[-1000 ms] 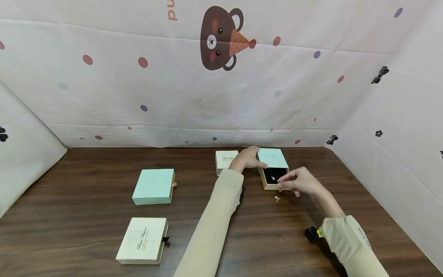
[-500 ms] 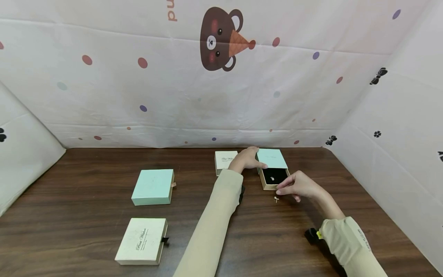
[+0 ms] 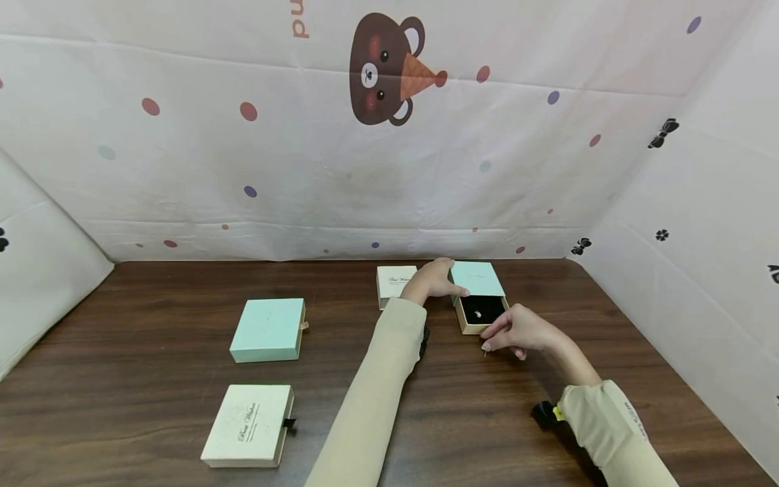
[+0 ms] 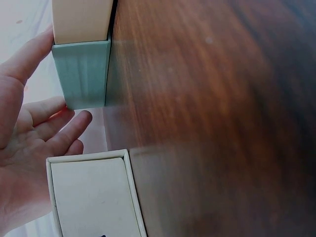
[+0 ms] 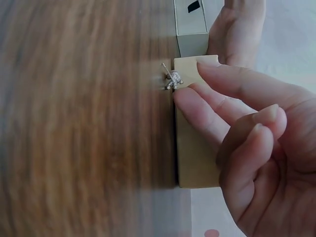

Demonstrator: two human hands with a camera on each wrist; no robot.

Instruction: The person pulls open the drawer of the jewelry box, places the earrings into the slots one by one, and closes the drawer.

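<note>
My left hand (image 3: pixel 433 280) holds a mint jewelry box (image 3: pixel 479 276) at the back right, thumb and fingertips against its sleeve. In the left wrist view the thumb meets one end of the sleeve (image 4: pixel 84 76) and a finger the other. The box's cream drawer (image 3: pixel 473 329) is partly pulled out, with a small sparkling earring on its black cushion (image 3: pixel 491 306). In front of the drawer, my right hand (image 3: pixel 528 331) reaches down with thumb and index apart. A second earring (image 5: pixel 174 79) sits right by the index fingertip, on the wooden table.
A small cream box (image 3: pixel 392 281) stands just left of the left hand. Further left lie a mint box (image 3: pixel 268 328) with a ribbon tab and a cream box (image 3: pixel 246 423) with a black tab. A patterned cloth (image 3: pixel 274 155) rises behind the table.
My right hand has moved down from the drawer's front to the earring on the table, its fingertips now covering most of it. The left hand stays on the mint box.
</note>
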